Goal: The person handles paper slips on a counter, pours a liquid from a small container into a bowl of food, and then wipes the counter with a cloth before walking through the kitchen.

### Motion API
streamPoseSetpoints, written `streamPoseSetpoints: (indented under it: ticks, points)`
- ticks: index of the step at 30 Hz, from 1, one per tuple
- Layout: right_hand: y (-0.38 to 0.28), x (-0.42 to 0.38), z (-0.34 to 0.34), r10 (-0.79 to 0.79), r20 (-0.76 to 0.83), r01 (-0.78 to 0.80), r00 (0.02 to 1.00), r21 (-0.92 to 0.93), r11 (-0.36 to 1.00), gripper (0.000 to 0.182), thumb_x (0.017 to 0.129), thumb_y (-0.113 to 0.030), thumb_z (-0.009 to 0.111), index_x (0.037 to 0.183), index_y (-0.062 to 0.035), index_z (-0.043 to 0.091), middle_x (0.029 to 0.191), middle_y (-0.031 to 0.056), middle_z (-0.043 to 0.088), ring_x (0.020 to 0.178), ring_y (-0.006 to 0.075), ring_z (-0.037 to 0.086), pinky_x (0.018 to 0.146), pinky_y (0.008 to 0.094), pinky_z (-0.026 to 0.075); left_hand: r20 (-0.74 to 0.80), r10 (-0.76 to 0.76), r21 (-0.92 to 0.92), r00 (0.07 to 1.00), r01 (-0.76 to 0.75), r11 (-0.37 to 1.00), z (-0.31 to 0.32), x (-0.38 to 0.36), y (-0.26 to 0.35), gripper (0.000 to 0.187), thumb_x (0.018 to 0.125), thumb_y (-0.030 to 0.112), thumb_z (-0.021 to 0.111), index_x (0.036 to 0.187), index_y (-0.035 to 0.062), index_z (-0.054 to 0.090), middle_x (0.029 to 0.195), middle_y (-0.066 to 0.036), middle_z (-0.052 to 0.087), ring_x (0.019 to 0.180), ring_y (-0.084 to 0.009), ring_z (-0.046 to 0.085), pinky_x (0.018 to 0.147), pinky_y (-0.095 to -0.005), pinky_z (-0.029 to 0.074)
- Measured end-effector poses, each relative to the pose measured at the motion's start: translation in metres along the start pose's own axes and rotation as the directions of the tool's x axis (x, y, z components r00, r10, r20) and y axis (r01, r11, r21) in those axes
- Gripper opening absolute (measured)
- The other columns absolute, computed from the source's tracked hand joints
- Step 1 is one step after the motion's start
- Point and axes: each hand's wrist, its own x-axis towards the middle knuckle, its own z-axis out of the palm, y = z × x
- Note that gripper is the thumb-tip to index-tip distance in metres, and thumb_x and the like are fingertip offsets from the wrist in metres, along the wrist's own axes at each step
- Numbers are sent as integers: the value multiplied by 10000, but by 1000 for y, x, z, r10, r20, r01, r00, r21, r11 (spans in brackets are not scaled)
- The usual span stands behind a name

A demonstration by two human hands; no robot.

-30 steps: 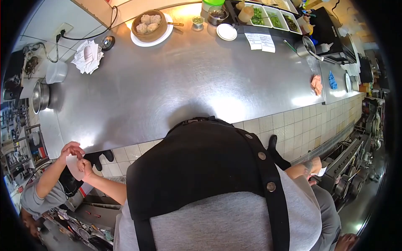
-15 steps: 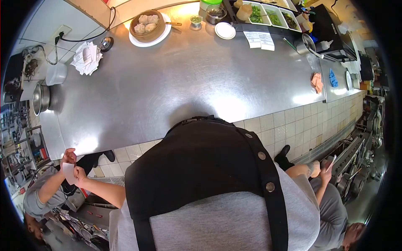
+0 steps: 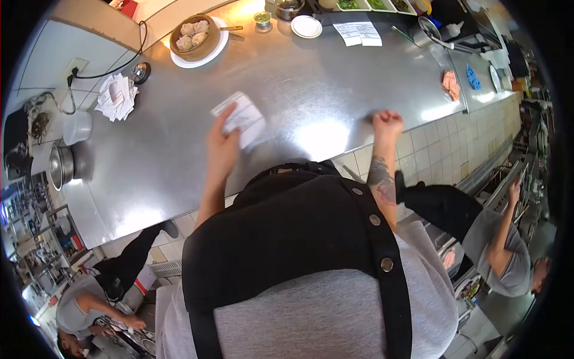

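Observation:
My left hand (image 3: 224,143) is closed on a printed paper slip (image 3: 246,122), pinched between thumb and fingers. The slip is a little blurred and hangs over the steel counter (image 3: 179,143), left of its middle. At the counter's front edge, my right hand (image 3: 388,124) is curled into a fist, and nothing shows sticking out of it. Farther back, a bamboo steamer (image 3: 194,54) of several dumplings (image 3: 192,37) sits on a white plate (image 3: 222,45). Two printed slips (image 3: 357,34) lie flat near the back edge.
Crumpled slips (image 3: 116,97) and a bell (image 3: 141,73) are at left, near steel bowls (image 3: 61,164). A small white dish (image 3: 306,26), sauce cup (image 3: 262,22), steel pot (image 3: 426,33), and orange (image 3: 450,85) and blue cloths (image 3: 473,76) line the counter. Co-workers (image 3: 78,305) (image 3: 502,245) stand on both sides.
My left hand has come from beside the left co-worker's hand to above the counter, bringing the slip. My right hand has moved in from the right. Both co-workers have shifted away.

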Motion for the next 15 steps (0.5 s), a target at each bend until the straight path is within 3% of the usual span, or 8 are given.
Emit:
streamPoseSetpoints:
  ticks: [2, 4, 5, 6, 7, 9, 11, 15]
  points:
    - [21, -23, 16, 4, 6, -4, 1000, -42, 999, 62, 839, -145, 481, 794, -107, 462, 632, 37, 468, 498, 150, 374, 437, 282, 319, 85, 94, -118, 992, -84, 989, 31, 6, -2, 508, 807, -88, 501, 1295, 56, 512, 1158, -84, 574, 1024, -141, 571, 819, -241, 474]
    - [28, -33, 28, -244, 257, 350, 935, -559, 752, 116, 861, -164, 541, 908, -58, 543, 726, 64, 538, 589, 188, 485, 537, 344, 428, 144, 196, -252, 970, -156, 955, 50, 19, -16, 552, 798, -124, 482, 1320, 54, 485, 1132, -69, 558, 1032, -172, 581, 855, -261, 473]
    - [26, -22, 30, -245, 264, 355, 933, -560, 748, 116, 861, -164, 541, 908, -58, 543, 726, 64, 538, 589, 188, 485, 537, 344, 428, 215, 264, -152, 940, -234, 960, 56, 29, -28, 586, 778, -137, 484, 1327, 64, 475, 1159, -86, 535, 1049, -188, 573, 855, -267, 471]
    - [26, -6, 35, -367, 546, 658, 753, -641, 395, 156, 856, -148, 564, 967, -39, 557, 789, 79, 563, 664, 204, 521, 620, 352, 452, 285, 322, -53, 903, -321, 946, 62, 38, -36, 620, 758, -151, 487, 1335, 74, 465, 1186, -102, 511, 1067, -204, 565, 854, -272, 468]
    - [26, 11, 41, -336, 798, 842, 501, -538, -23, 209, 850, -132, 587, 1026, -20, 572, 852, 94, 587, 740, 220, 558, 703, 359, 476, 270, 327, -53, 905, -325, 944, 67, 46, -44, 620, 758, -151, 487, 1335, 74, 465, 1186, -102, 511, 1067, -204, 565, 854, -272, 468]
    - [18, 19, 78, -236, 845, 849, 479, -515, -122, 225, 846, -117, 590, 1040, -4, 581, 963, 129, 593, 901, 267, 582, 814, 359, 469, 304, 183, 356, 935, -290, 888, 81, 56, -54, 660, 733, -117, 530, 1351, 96, 443, 1293, -175, 444, 1142, -283, 515, 896, -315, 445]
    - [14, 38, 118, -37, 981, 904, 192, -191, -382, 260, 841, -115, 591, 1079, -13, 573, 1081, 176, 584, 1009, 321, 567, 861, 383, 460, 152, 287, 423, 946, -324, 846, 104, 53, -61, 659, 731, -78, 556, 1352, 113, 446, 1334, -193, 402, 1180, -310, 475, 933, -347, 416]
    - [30, 117, 179, 159, 987, 930, -2, 60, -362, 309, 861, -158, 568, 1163, -92, 559, 1242, 145, 537, 1134, 354, 507, 911, 394, 450, -225, 445, 678, 867, -189, 710, 154, 41, -47, 634, 728, 36, 615, 1335, 153, 474, 1405, -230, 329, 1278, -356, 361, 1012, -449, 325]
